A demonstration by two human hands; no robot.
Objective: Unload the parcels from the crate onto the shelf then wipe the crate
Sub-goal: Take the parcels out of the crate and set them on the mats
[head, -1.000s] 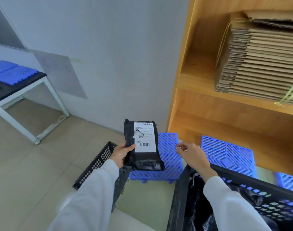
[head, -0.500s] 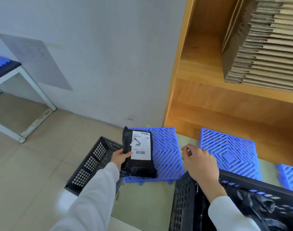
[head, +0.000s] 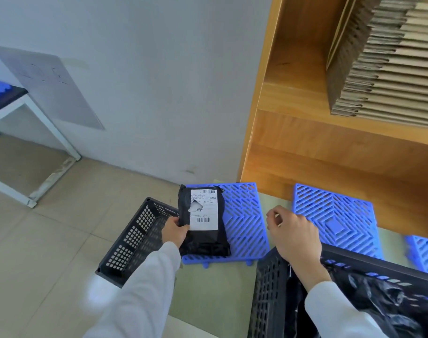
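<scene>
My left hand (head: 174,231) grips the left edge of a black plastic parcel (head: 203,240) with a white barcode label, held over a blue slatted mat (head: 244,223) on the floor. My right hand (head: 293,234) hovers over the near-left rim of a black perforated crate (head: 269,289) that holds several black parcels (head: 388,303); its fingers are curled and hold nothing. A second black crate (head: 132,242) sits on the floor under my left arm. The wooden shelf (head: 305,118) rises at the right.
A stack of flattened cardboard boxes (head: 388,59) fills the upper shelf's right part. More blue mats (head: 334,215) lie under the shelf. A white-legged table (head: 25,103) with blue items stands at the far left. Tiled floor (head: 37,240) lies at the left.
My view dipped and shifted right. The parcel in my left hand came down toward the blue mat. My right hand stayed near the crate's rim.
</scene>
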